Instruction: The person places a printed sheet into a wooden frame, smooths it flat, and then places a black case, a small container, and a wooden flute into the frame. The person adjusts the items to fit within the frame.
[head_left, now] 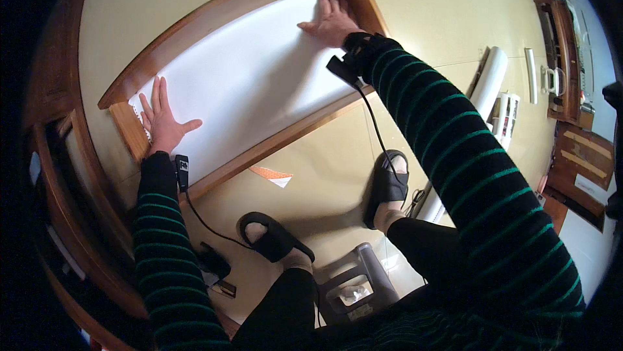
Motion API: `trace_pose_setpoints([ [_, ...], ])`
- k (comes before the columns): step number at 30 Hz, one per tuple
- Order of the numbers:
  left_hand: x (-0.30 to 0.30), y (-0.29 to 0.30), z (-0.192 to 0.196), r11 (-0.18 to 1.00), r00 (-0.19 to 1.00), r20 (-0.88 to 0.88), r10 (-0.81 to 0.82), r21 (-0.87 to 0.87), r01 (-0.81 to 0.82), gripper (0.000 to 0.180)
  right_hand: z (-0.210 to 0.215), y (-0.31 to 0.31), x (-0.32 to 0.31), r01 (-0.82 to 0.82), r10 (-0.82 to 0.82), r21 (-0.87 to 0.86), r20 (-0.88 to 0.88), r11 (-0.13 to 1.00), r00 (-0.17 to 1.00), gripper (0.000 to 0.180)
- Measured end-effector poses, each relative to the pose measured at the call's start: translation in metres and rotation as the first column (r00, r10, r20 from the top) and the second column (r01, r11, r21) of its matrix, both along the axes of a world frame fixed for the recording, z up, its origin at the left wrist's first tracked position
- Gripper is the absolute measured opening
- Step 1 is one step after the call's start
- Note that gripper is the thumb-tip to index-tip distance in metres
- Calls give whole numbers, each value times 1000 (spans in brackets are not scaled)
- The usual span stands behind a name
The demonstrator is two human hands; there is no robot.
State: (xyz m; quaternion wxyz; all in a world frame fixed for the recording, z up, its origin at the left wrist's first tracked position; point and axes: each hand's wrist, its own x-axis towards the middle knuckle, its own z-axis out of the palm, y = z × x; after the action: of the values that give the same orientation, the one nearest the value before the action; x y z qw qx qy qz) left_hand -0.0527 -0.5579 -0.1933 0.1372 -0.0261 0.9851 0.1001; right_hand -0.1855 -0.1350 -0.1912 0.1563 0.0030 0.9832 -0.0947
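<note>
A wooden drawer [285,139] lies on the floor, its bottom covered by a smooth white liner sheet [240,72]. My left hand [165,124] presses flat on the liner near the drawer's left end, fingers spread. At the far right corner, my right hand [331,23] rests on the sheet with its fingers stretched toward the end wall. Neither hand holds anything. A patterned, jagged edge shows along the liner beside my left fingers. Small black devices with cables hang at both wrists.
An orange-and-white scrap [272,175] lies before the drawer. White rolls [491,78] and scissors [415,203] are on the floor at right. A grey plastic stool [373,273] stands between my legs, close to my slippered feet. Wooden furniture [61,156] lines the left side.
</note>
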Motion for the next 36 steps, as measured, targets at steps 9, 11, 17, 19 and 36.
trace_pose_setpoints([
  [9, 4, -8, -15, 997, 995, -64, -75, 0, 75, 140, 13, 28, 53, -709, 695, 36, 171, 704, 698, 135],
  [11, -1, -11, -17, 995, 995, -38, -96, 2, 96, 138, 4, 29, 48, -719, 718, 46, 40, 693, 694, 129],
  [17, -19, 0, 52, 965, 898, 353, -262, 104, 241, 107, 47, -40, 74, -659, 660, -72, 177, 749, 730, 73],
  [19, 3, 23, 77, 921, 877, 330, -349, 295, 255, 70, 64, -64, 116, -627, 691, -323, 143, 709, 708, 57],
  [36, 138, 17, 73, 984, 952, 251, -177, 59, 167, 28, 33, -94, 186, -648, 689, -311, 30, 695, 724, 15],
])
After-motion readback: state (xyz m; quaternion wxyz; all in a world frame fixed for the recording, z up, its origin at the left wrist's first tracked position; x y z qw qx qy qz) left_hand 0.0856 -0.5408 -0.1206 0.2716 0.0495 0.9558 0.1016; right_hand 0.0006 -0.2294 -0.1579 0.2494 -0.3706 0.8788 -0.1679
